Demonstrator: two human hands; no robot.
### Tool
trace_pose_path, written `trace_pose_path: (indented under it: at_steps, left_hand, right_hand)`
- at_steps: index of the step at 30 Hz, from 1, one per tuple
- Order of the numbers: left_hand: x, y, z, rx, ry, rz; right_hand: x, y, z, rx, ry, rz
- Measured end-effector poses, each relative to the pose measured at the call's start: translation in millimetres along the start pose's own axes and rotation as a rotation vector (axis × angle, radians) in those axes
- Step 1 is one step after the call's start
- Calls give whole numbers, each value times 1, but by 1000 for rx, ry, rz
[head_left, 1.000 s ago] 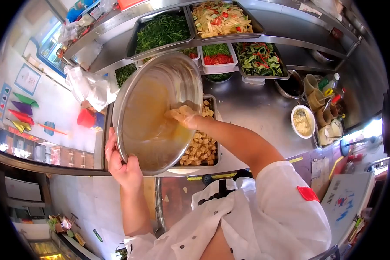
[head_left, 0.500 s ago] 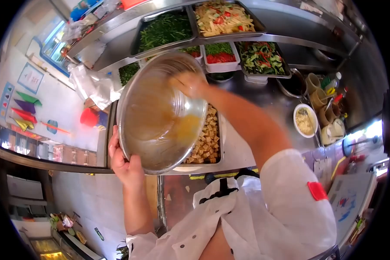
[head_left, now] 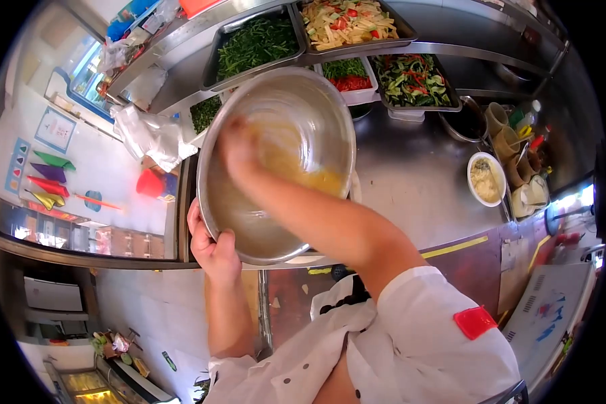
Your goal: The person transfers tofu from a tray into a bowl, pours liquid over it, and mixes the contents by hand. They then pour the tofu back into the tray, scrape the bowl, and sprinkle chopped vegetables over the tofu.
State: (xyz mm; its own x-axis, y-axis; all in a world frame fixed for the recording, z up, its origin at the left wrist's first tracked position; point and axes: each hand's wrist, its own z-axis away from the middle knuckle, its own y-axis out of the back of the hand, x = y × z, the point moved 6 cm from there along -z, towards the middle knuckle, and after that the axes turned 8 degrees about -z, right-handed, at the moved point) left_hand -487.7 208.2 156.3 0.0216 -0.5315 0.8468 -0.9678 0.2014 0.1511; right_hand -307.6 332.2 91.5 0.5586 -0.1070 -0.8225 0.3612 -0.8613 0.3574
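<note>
A large steel bowl (head_left: 303,101) is tilted over the counter, with yellowish liquid (head_left: 323,180) on its inner wall. My left hand (head_left: 214,249) grips the bowl's lower left rim, thumb and fingers round the edge. Inside the bowl, near its upper left wall, is my right hand (head_left: 239,151); motion smears its fingers, so whether they hold anything is unclear. My right forearm crosses the bowl's mouth.
Trays of chopped greens (head_left: 256,44), yellow strips (head_left: 347,25) and mixed vegetables (head_left: 414,81) line the back shelf. To the right are a white bowl (head_left: 486,179), a dark-filled pan (head_left: 466,120) and tan containers (head_left: 498,120). A plastic bag (head_left: 148,135) hangs left.
My right hand has swept left along the bowl's inside. The bowl has shifted right and faces up more, now hiding the tray of tan cubes. My left hand moved with it.
</note>
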Motion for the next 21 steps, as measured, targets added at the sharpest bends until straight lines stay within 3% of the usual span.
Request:
trace_pose_path:
  at_steps: [2, 3, 4, 6, 8, 9, 11, 12, 14, 15, 16, 18, 21]
  left_hand:
    - [5, 0, -2, 43, 59, 40]
    - [0, 10, -6, 26, 28, 81]
    - [4, 17, -10, 34, 35, 38]
    - [-4, 30, -11, 18, 4, 30]
    - [-5, 32, -9, 31, 2, -28]
    - [-7, 29, -10, 33, 0, -55]
    - [-5, 18, -12, 25, -33, -108]
    - [-4, 14, -10, 19, -49, -132]
    - [-4, 6, -8, -40, -134, -160]
    - [-1, 3, -11, -76, -187, -175]
    - [-2, 5, -16, -47, -99, -129]
    - [-5, 14, -20, 47, 76, -32]
    - [-9, 22, -21, -11, -19, -152]
  right_hand:
    - [-32, -5, 86, -368, 492, 293]
    - [-41, 45, 108, -964, 361, -190]
    - [-3, 43, 126, -1049, 521, 45]
    - [83, 37, 131, -1130, 592, 303]
    - [94, 44, 79, -1279, 733, 655]
    - [81, 54, 48, -1261, 354, 471]
    - [37, 36, 30, -556, 444, 77]
    - [9, 22, 26, -453, 385, -16]
    - [-25, 25, 22, -547, 431, -32]
    - [-31, 33, 34, -740, 528, 44]
    - [-31, 43, 49, -931, 627, 125]
    - [69, 28, 95, -688, 1034, 35]
    - [85, 50, 45, -1131, 486, 249]
